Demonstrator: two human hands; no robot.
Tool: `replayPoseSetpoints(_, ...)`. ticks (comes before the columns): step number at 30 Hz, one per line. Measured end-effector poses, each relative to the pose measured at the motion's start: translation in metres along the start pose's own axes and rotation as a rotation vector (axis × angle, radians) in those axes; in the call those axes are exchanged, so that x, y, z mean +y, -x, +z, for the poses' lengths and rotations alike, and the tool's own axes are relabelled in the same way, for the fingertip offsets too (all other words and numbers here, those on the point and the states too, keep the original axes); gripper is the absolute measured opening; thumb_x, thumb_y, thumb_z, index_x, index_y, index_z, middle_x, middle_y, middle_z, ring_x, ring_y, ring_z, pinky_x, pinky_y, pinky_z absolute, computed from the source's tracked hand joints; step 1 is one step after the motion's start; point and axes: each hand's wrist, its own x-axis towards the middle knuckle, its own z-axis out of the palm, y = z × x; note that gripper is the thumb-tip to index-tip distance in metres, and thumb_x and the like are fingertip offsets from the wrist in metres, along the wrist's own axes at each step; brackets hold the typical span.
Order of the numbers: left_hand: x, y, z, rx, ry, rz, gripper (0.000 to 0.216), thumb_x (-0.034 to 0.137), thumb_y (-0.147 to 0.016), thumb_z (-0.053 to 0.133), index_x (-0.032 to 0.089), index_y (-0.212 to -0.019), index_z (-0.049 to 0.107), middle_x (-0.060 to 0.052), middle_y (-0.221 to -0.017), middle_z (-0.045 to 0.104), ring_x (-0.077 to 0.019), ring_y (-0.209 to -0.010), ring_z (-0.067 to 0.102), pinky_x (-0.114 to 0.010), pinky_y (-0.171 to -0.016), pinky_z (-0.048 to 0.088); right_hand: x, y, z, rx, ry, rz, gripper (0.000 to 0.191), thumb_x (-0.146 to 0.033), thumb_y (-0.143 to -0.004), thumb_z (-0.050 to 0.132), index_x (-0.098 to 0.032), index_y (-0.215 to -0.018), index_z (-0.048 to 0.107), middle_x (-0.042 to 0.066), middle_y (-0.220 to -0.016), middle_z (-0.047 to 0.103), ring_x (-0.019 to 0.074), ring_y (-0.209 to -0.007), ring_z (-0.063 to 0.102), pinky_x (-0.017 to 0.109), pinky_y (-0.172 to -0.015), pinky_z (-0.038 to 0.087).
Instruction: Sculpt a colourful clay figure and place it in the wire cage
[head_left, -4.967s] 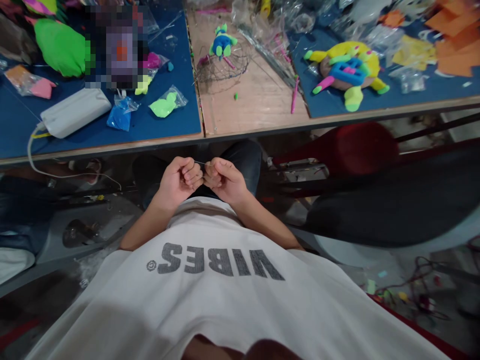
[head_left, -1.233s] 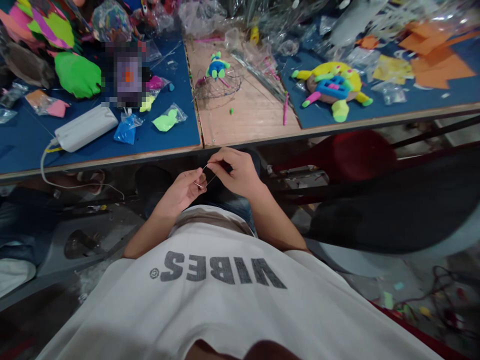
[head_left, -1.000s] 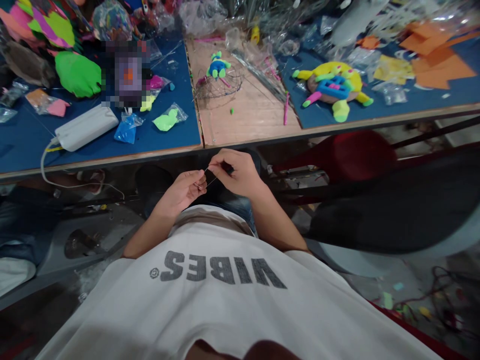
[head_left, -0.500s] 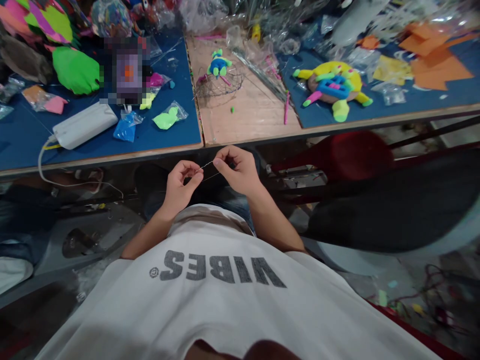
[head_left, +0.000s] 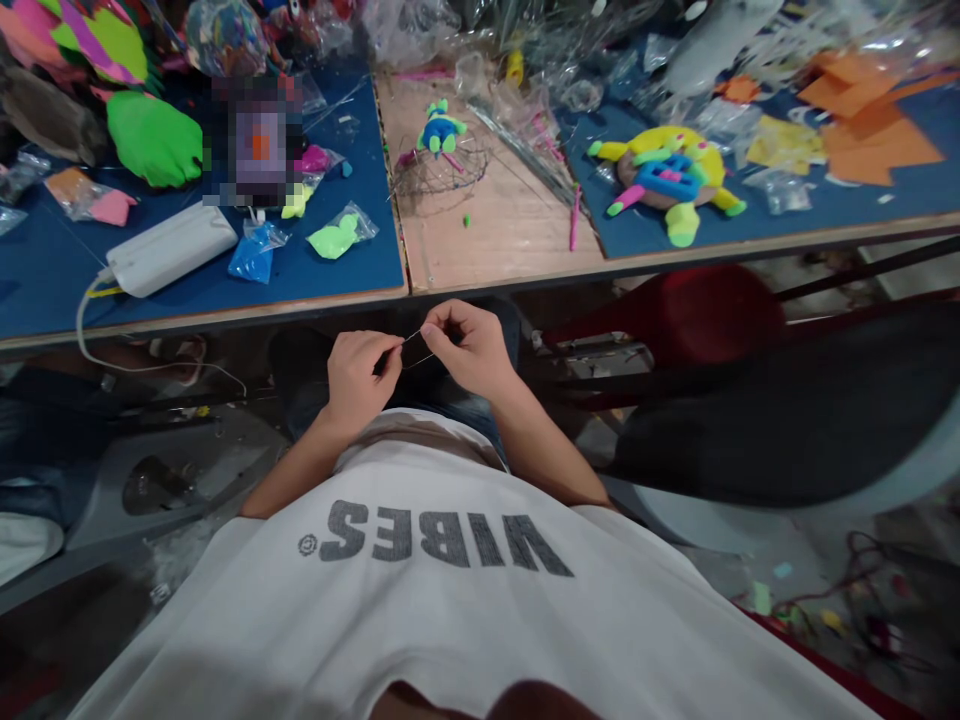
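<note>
A thin wire [head_left: 412, 337] runs between my two hands, just in front of the table edge and above my lap. My left hand [head_left: 358, 372] pinches one end between thumb and fingertips. With thumb and forefinger, my right hand [head_left: 466, 345] pinches it a little higher and to the right. A second thin strand shows below, between the hands. On the table beyond them stands a small blue and green clay figure [head_left: 441, 130] by a tangled wire frame [head_left: 450, 172]. A tiny green clay piece [head_left: 466, 221] lies nearer to me.
Left on the table are a white power strip [head_left: 172, 250], bagged blue clay [head_left: 255, 252] and bagged light green clay [head_left: 336, 236]. A colourful clay figure [head_left: 667, 175], a pink stick [head_left: 575, 218] and orange sheets [head_left: 877, 125] lie right. A red stool [head_left: 709, 315] stands below the table.
My left hand has turned over somewhat, its fingers now closed tighter on the wire. My right hand has shifted slightly left and down. The things on the table stay put.
</note>
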Motion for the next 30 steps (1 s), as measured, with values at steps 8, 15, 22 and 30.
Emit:
replayPoseSetpoints(8, 0.008, 0.001, -0.004, -0.04, 0.115, -0.129, 0.015, 0.016, -0.095, 0.065, 0.02, -0.097, 0.08, -0.006, -0.096, 0.083, -0.0233, -0.09, 0.075, -0.04, -0.09, 0.053, -0.003, -0.001, -0.002, -0.071, -0.012, 0.004, 0.02, -0.032, -0.099, 0.07, -0.018, -0.086, 0.068, -0.002, -0.072, 0.058, 0.0104, -0.061, 0.046, 0.026, -0.057, 0.034)
replayPoseSetpoints(15, 0.003, -0.006, -0.015, -0.286, 0.807, -0.559, 0.019, 0.036, -0.095, 0.081, 0.017, -0.095, 0.082, -0.006, -0.088, 0.081, -0.0202, -0.083, 0.075, -0.031, -0.079, 0.056, -0.005, 0.004, -0.003, -0.252, -0.016, -0.073, 0.021, -0.035, -0.104, 0.068, -0.019, -0.091, 0.07, 0.0, -0.079, 0.064, 0.013, -0.07, 0.053, 0.027, -0.064, 0.041)
replayPoseSetpoints(22, -0.007, -0.006, -0.014, -0.422, 1.091, -0.682, 0.035, 0.047, -0.088, 0.092, 0.016, -0.084, 0.077, -0.002, -0.072, 0.069, -0.0132, -0.068, 0.06, -0.026, -0.071, 0.05, -0.006, 0.004, -0.001, -0.273, -0.071, -0.071, 0.025, -0.039, -0.104, 0.07, -0.019, -0.089, 0.07, 0.0, -0.078, 0.064, 0.0127, -0.069, 0.051, 0.027, -0.064, 0.04)
replayPoseSetpoints(30, -0.006, -0.007, -0.018, -0.495, 1.042, -0.681, 0.034, 0.045, -0.088, 0.092, 0.016, -0.082, 0.075, -0.002, -0.073, 0.069, -0.0125, -0.067, 0.059, -0.024, -0.067, 0.047, -0.007, 0.006, 0.001, -0.277, -0.097, 0.016, 0.026, -0.039, -0.1, 0.072, -0.018, -0.086, 0.07, -0.002, -0.07, 0.058, 0.0115, -0.064, 0.046, 0.026, -0.06, 0.036)
